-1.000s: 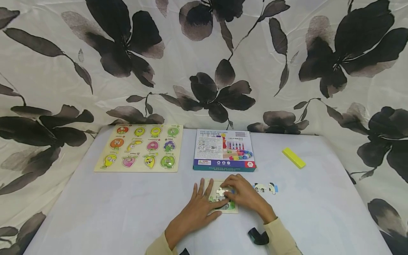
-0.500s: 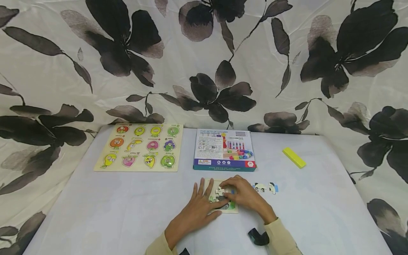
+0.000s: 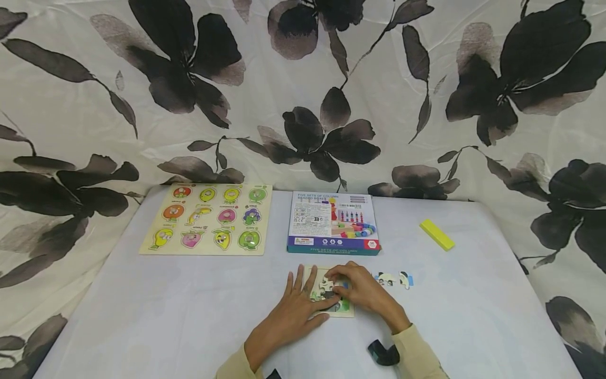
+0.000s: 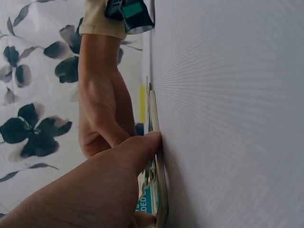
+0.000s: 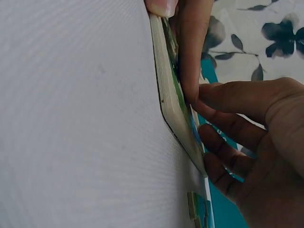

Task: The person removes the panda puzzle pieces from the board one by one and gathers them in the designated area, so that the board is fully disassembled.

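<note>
A small wooden jigsaw board [image 3: 348,313] with a green-edged picture lies at the front middle of the table. My left hand [image 3: 295,308] rests over its left side with fingers spread and straight, the thumb at the near edge; the left wrist view shows that thumb [image 4: 151,138] against the board's side. Bent over the board's upper right, my right hand [image 3: 363,288] pinches a whitish jigsaw piece [image 3: 326,285] between thumb and fingers. Its fingertips partly hide the piece. In the right wrist view, the right thumb [image 5: 228,97] meets a left finger above the board.
Two loose panda-picture pieces, one [image 3: 385,279] beside another [image 3: 405,280], lie right of the board. Behind are a fruit-picture board [image 3: 213,216], a bead-set box [image 3: 333,223] and a yellow block [image 3: 436,235]. A black object [image 3: 383,351] is by the right sleeve.
The right fingers have shifted slightly over the board, and the whitish piece under them has turned a little. The left hand stays in place.
</note>
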The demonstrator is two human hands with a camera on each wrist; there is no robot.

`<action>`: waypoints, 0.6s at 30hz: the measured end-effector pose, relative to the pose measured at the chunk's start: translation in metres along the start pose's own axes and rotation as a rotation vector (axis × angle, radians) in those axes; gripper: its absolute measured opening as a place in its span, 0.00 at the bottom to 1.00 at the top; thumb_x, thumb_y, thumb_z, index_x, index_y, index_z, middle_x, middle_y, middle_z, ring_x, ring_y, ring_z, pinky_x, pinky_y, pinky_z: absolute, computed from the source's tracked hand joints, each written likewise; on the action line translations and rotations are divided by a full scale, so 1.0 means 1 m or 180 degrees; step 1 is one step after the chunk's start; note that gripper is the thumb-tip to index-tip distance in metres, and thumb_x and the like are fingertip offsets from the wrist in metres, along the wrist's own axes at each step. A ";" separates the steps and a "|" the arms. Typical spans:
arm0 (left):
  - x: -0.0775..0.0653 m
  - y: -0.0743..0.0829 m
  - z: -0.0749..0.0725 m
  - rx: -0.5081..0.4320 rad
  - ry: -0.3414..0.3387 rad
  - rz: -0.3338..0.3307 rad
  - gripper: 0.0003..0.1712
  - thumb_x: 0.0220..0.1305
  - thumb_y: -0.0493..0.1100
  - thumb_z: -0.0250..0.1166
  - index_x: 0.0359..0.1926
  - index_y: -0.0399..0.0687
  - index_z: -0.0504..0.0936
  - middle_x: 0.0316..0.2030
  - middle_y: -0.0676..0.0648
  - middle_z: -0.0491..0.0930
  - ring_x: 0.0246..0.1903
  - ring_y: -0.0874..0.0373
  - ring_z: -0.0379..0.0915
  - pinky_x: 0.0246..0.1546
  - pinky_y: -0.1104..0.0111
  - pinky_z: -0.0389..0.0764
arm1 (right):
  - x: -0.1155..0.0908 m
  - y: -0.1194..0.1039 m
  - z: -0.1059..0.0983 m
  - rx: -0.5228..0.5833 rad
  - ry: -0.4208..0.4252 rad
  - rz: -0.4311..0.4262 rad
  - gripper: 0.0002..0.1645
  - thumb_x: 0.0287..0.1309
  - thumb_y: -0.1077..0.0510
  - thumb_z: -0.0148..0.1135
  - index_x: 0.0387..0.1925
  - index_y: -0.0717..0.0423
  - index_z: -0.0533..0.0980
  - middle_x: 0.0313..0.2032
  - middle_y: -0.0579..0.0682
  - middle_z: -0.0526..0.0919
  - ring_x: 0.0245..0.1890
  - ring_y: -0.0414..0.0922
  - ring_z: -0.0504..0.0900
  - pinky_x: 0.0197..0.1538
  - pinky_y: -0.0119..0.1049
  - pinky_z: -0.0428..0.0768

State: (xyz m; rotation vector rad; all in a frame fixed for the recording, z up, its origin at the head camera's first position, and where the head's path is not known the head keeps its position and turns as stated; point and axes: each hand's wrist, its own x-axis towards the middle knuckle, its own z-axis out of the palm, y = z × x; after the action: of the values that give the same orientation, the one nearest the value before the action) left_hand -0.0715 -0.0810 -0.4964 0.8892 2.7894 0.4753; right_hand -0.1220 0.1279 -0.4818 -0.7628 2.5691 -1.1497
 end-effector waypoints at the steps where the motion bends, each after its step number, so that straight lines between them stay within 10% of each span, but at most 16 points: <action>1: 0.000 0.000 0.000 0.0007 0.0000 0.0002 0.25 0.69 0.61 0.52 0.66 0.76 0.67 0.74 0.34 0.41 0.70 0.28 0.26 0.65 0.35 0.41 | 0.000 0.000 0.000 0.0002 0.0000 -0.0004 0.16 0.57 0.62 0.66 0.48 0.51 0.80 0.40 0.40 0.83 0.42 0.39 0.76 0.49 0.39 0.75; 18: 0.000 0.000 -0.001 -0.0054 -0.0040 -0.0012 0.25 0.69 0.60 0.51 0.67 0.77 0.65 0.74 0.34 0.40 0.70 0.28 0.25 0.66 0.35 0.40 | 0.002 0.004 0.000 -0.0082 0.0032 -0.0181 0.16 0.57 0.63 0.65 0.49 0.53 0.82 0.41 0.42 0.84 0.41 0.39 0.77 0.47 0.38 0.77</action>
State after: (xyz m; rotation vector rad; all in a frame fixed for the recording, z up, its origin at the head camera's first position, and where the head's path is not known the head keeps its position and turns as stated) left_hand -0.0715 -0.0808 -0.4958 0.8803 2.7710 0.4902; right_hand -0.1250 0.1294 -0.4844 -0.8432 2.5909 -1.1420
